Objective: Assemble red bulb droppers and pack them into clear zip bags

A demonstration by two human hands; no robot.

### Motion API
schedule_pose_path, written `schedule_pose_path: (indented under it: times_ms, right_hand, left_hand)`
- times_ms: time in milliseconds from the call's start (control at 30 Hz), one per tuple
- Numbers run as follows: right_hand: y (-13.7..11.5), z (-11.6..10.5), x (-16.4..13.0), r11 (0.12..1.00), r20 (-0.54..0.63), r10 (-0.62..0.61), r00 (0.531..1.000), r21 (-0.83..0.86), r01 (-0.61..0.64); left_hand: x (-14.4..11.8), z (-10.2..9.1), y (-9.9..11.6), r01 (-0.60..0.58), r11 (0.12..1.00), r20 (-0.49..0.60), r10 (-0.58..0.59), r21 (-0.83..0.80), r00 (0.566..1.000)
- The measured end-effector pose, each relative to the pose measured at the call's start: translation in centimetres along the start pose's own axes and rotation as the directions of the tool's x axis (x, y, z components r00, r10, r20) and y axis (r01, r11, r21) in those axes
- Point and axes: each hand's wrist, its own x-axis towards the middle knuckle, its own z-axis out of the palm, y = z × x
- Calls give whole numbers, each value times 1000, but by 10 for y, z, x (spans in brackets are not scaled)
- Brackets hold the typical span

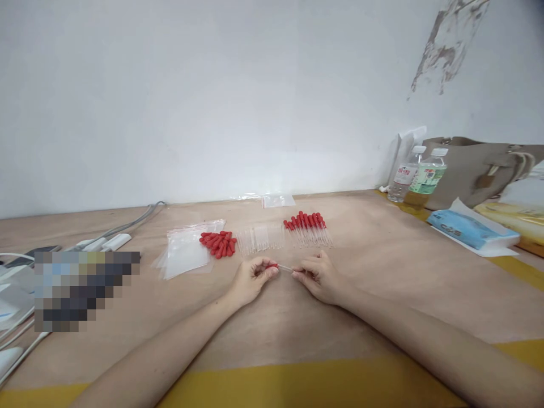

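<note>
Left hand (251, 280): fingers pinched on the red bulb (272, 265). Right hand (319, 277): fingers closed on the glass tube (285, 268). Loose red bulbs (218, 243) at 11 o'clock; assembled droppers (308, 228) at 1 o'clock.

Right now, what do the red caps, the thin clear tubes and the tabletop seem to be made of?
The loose red caps look like soft matte rubber: rounded, opaque, no glare. The clear tubes could be glass or hard plastic; they are transparent and thin, and the view cannot settle which. The tabletop looks like bare plywood or board, pale brown with a dull finish. Both hands, left and right, pinch one capped tube.
</note>
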Motion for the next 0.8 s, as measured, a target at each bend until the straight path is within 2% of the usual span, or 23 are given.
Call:
schedule_pose_path:
  times_ms: [200, 400, 567, 800]
  right_hand:
    - [5, -6, 1, 998, 46, -61, 997, -15, 62]
    - [11, -11, 1, 982, 83, -151, 985, -98, 159]
    - [4, -11, -1, 964, 70, -146, 987, -214, 158]
    - [-8, -8, 1, 960, 84, -144, 986, -231, 159]
  left_hand:
    - [-7, -3, 6, -55, 989, 76, 45, 135, 996]
    - [-12, -4, 13, -99, 966, 206, 49, 240, 977]
    - [-12, -3, 13, -131, 928, 178, 72, 349, 981]
    - [-15, -1, 15, -231, 870, 165, 175, 435, 971]
